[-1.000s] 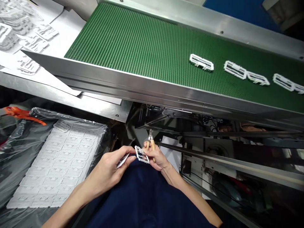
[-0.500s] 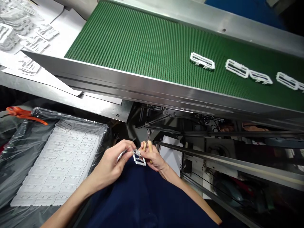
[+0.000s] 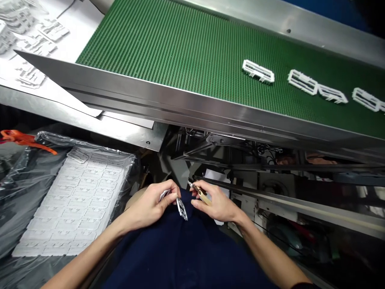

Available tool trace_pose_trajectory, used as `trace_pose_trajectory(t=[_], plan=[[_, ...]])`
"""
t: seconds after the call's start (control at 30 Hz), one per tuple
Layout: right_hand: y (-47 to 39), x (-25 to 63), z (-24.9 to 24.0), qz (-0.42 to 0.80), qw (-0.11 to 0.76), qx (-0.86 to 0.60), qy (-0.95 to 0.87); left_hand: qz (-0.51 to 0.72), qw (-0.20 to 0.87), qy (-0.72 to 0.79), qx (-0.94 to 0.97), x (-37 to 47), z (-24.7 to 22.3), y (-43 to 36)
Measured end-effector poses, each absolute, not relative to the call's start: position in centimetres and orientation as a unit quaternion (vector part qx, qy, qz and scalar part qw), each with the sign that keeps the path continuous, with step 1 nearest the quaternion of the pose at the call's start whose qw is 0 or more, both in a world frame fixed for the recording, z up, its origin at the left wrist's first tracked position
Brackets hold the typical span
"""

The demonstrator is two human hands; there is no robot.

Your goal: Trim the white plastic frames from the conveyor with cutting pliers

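Note:
My left hand pinches a white plastic frame piece, which hangs tilted in front of the dark blue clothing. Just to the right, my right hand is closed around small cutting pliers with yellowish handles, their metal tip pointing up and left. A narrow gap separates the pliers from the white piece. Above both hands, several similar white pieces lie on the green conveyor belt.
At the left, a plastic-lined box holds rows of white parts. An orange-handled tool lies at its upper left corner. Stacked white parts sit on a paper-covered table. The conveyor's metal side rail runs beyond my hands.
My right hand has moved right, away from the white piece, and the pliers have turned to point up and left. The white piece in my left hand has turned nearly edge-on.

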State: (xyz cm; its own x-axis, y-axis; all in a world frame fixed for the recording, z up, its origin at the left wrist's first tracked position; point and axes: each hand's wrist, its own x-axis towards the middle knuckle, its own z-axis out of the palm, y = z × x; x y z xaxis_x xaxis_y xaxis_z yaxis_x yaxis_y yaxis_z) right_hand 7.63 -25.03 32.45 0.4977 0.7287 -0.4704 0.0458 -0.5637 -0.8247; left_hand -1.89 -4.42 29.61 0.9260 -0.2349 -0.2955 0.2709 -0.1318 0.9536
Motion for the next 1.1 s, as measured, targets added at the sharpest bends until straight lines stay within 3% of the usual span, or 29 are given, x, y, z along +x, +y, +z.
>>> trace_pose_trajectory(t=[0.17,0.43,0.57,1.1], plan=[[-25.2,8.5,34.6,0.391,0.368,-0.799,-0.269,-0.207,0.662,-0.01,0.72,-1.3,29.6,-4.8],[-27.6,8.2,35.6,0.301,0.056,-0.85,-0.429,-0.211,0.669,-0.035,0.712,-0.2,29.5,-5.9],[-27.9,8.9,36.9,0.279,-0.036,-0.839,-0.466,-0.224,0.657,-0.047,0.718,0.3,29.6,-6.2],[-25.7,10.4,39.3,0.29,-0.138,-0.785,-0.53,-0.255,0.657,-0.052,0.708,1.0,30.0,-6.8]])
